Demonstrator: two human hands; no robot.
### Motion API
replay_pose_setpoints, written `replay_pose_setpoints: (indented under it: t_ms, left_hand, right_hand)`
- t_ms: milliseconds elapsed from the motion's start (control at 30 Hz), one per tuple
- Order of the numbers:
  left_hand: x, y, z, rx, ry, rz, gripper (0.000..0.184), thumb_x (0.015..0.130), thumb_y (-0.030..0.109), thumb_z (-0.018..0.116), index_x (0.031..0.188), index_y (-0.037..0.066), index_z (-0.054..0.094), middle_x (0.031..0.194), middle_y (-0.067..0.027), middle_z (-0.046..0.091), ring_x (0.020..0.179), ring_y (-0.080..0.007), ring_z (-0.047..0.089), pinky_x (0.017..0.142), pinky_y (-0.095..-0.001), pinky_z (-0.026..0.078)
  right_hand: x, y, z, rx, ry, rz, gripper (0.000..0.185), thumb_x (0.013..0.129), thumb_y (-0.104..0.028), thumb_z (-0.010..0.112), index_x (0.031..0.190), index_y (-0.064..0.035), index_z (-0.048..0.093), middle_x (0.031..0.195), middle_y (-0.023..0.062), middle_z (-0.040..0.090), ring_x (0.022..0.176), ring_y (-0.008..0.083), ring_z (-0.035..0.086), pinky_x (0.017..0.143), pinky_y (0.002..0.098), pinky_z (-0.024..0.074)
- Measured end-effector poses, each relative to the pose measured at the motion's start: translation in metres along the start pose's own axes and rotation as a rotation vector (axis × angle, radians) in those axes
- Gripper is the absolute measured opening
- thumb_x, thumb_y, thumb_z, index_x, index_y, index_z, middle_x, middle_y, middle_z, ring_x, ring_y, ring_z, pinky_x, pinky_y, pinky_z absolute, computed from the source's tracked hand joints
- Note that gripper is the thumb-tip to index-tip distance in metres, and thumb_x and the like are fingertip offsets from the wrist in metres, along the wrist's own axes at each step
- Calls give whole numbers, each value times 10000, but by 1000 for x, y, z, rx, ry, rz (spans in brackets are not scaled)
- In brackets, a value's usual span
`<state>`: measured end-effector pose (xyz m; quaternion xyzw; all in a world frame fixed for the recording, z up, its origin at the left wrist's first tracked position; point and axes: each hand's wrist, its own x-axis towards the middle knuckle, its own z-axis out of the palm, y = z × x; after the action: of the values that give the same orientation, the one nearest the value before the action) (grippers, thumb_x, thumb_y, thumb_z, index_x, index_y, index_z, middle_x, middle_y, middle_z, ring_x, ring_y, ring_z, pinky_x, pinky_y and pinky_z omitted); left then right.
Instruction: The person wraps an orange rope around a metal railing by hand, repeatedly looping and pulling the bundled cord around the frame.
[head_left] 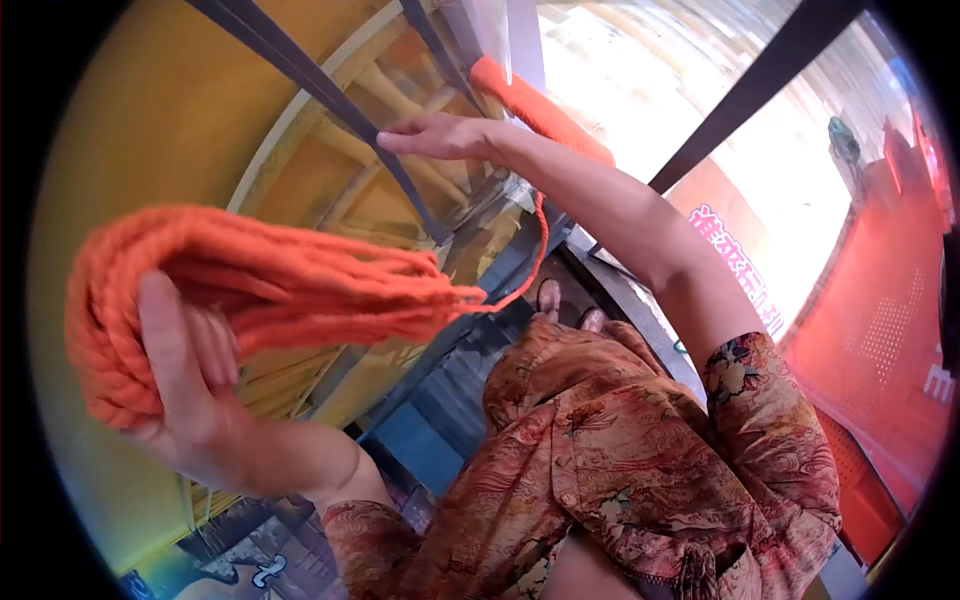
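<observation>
My left hand point(190, 365) is hooked through a thick skein of orange yarn point(300, 275), its fingers curled inside the loop. The skein stretches to the right and narrows to a bunched end. From there a single orange strand point(542, 240) runs up behind my right forearm. Behind that arm lies a long orange roll point(540, 112) that looks wound or covered with the same yarn. My right hand point(435, 135) is raised with its fingers stretched out, the tips at a dark slanting bar point(340, 105). Whether they touch the bar, I cannot tell.
A yellow wall point(120, 130) stands on the left, with a wooden frame with curved slats point(380, 90) beside it. Another dark bar point(750, 100) slants across the upper right. A red perforated panel point(880, 310) is at the right. My shoes point(550, 298) show below.
</observation>
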<state>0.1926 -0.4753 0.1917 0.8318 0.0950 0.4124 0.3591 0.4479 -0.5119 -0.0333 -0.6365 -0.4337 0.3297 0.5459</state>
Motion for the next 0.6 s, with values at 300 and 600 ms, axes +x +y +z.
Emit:
replay_pose_setpoints:
  t_ms: [300, 600]
  left_hand:
    - [-26, -124, 152, 239, -1132, -296, 240, 827, 195, 608, 916, -26, 581, 770, -191, 629, 741, -339, 639, 694, -395, 495]
    - [-79, -294, 254, 82, -1372, -633, 90, 790, 103, 619, 819, 18, 621, 777, -130, 654, 659, -221, 632, 585, -329, 491]
  right_hand:
    - [-18, -49, -13, -184, -190, 173, 876, 816, -778, 271, 1333, -104, 483, 1406, 120, 418, 1330, 251, 346, 1127, 381, 198]
    - [-15, -65, 9, -216, -465, 171, 836, 807, -779, 304, 1373, -177, 437, 1470, 114, 315, 1400, 258, 183, 1142, 409, 146]
